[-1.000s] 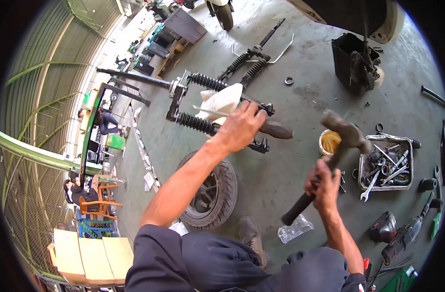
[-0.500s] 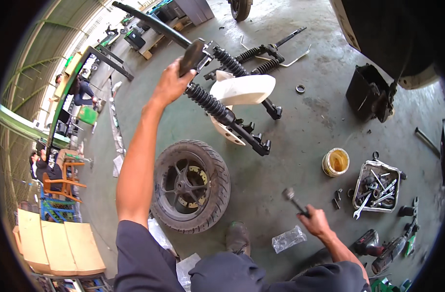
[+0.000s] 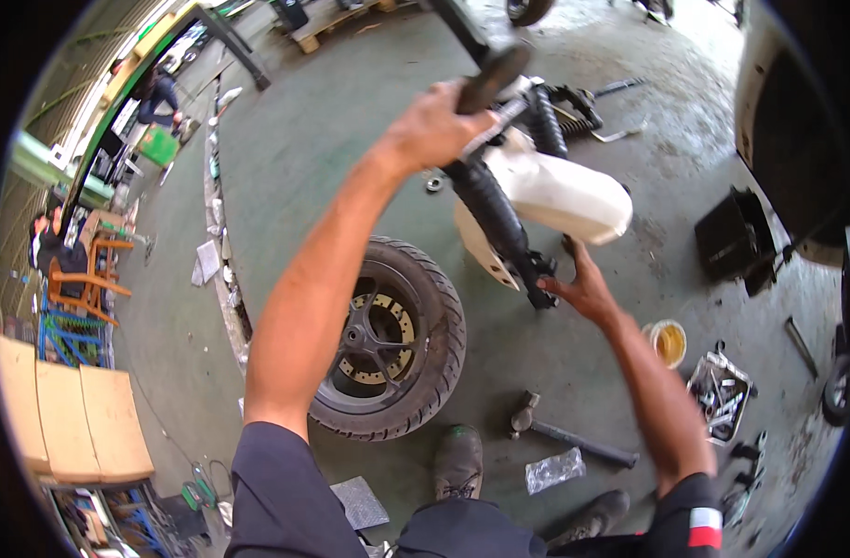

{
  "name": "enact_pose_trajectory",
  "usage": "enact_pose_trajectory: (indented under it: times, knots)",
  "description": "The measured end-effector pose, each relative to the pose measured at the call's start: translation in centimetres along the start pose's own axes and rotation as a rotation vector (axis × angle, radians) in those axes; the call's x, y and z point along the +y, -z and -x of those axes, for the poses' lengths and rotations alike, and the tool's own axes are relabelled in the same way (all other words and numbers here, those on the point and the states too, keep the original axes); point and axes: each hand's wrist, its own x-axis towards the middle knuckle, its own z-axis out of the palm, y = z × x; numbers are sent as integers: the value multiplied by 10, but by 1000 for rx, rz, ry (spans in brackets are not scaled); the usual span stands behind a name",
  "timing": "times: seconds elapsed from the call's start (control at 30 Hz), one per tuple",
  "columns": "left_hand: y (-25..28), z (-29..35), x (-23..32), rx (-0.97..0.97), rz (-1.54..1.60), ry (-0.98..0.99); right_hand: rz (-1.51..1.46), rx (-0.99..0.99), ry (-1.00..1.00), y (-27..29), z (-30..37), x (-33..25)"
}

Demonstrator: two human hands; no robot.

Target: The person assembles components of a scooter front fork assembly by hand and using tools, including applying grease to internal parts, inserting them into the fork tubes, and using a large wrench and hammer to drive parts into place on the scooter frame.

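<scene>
My left hand point(image 3: 434, 130) is wrapped round the upper clamp of a motorcycle front fork point(image 3: 495, 214), which has black ribbed boots. The fork is held tilted, its lower ends toward me. A white mudguard point(image 3: 569, 191) sits between its legs. My right hand point(image 3: 583, 286) grips around the lower end of the fork, thumb on the near leg; part of the fingers is hidden behind it. A hammer point(image 3: 583, 444) lies on the floor in front of my feet. Left of the fork, a wheel with a black tyre point(image 3: 439, 363) and brake disc lies flat.
To the right are a black bin-like box point(image 3: 734, 237), a tub of yellowish grease point(image 3: 667, 342) and a tray of wrenches point(image 3: 723, 395). Another fork point(image 3: 574, 107) lies beyond. A clear plastic bag point(image 3: 555, 471) is by my boot point(image 3: 458, 460). A person point(image 3: 160, 98) sits far left.
The hammer has left my right hand and lies on the floor. That hand has moved forward onto the fork's lower end. My view has shifted; the left hand keeps its hold.
</scene>
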Motion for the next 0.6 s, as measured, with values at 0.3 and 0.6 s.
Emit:
enact_pose_trajectory:
  times: [0.3, 0.6]
  knots:
    - [-4, 36, 19, 89, 57, -42, -274, 126, -215, -59, 50, 0]
    - [22, 63, 31, -1, 387, 303, -188, 17, -211, 54, 94, -64]
